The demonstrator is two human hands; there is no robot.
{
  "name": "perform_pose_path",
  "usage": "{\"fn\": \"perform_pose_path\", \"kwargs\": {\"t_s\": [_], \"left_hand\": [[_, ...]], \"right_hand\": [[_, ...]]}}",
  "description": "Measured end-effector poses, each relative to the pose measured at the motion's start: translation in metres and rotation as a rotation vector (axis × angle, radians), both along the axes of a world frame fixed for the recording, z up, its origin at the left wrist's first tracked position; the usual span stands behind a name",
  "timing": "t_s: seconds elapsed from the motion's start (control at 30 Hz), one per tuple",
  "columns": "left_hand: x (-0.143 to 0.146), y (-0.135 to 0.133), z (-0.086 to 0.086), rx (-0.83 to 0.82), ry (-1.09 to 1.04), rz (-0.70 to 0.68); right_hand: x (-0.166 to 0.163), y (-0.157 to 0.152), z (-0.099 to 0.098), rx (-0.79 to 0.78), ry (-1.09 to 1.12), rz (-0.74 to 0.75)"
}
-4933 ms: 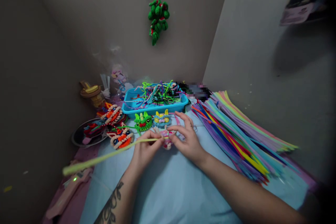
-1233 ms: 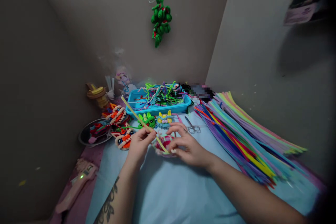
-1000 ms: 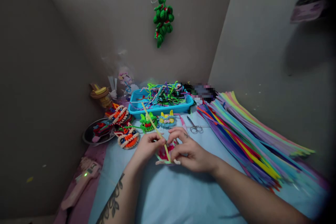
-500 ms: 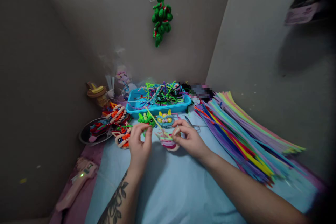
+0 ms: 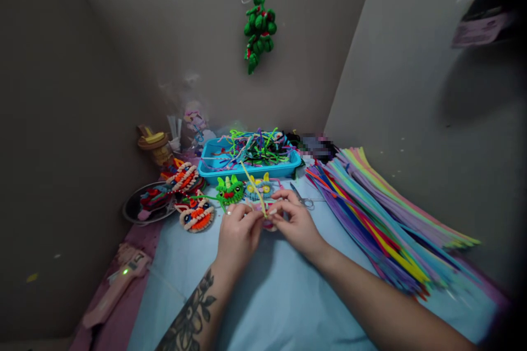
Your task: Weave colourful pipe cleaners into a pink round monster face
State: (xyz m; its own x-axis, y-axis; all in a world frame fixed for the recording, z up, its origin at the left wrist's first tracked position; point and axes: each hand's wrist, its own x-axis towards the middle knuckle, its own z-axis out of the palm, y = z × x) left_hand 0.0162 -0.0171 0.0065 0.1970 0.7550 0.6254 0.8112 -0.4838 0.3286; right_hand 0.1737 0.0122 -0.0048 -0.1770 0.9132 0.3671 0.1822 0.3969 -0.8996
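Note:
A pale yellow pipe cleaner slants up and away from between my fingertips. My left hand, a ring on one finger, is closed in a pinch at its near end. My right hand pinches the same end from the other side, so the fingertips of both hands nearly meet. Partly hidden beneath them lies a pink and white pipe-cleaner piece. Just beyond sit a green animal-face figure and a light blue one with yellow ears. An orange and cream figure rests left of my left hand.
Behind the figures stands a blue tray heaped with pipe-cleaner scraps. Scissors lie beyond my right hand. Long pipe cleaners spread across the right side. At left are a metal bowl and a pink glue gun.
My left hand has moved right to meet my right hand at the yellow pipe cleaner's near end. The pipe cleaner now stands steeper, and the hands cover more of the pink piece.

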Motion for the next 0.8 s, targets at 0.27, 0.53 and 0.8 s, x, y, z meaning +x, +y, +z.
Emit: {"fn": "perform_pose_path", "kwargs": {"t_s": [0.27, 0.53, 0.8], "left_hand": [[0.003, 0.001, -0.004, -0.246, -0.23, -0.116], [0.007, 0.0, -0.005, -0.4, -0.182, 0.038], [-0.001, 0.005, -0.007, -0.34, -0.22, 0.002]], "right_hand": [[0.001, 0.001, -0.004, 0.024, -0.02, 0.018], [-0.005, 0.003, -0.009, -0.087, 0.034, 0.016], [0.007, 0.027, -0.018, -0.291, 0.359, -0.145]]}}
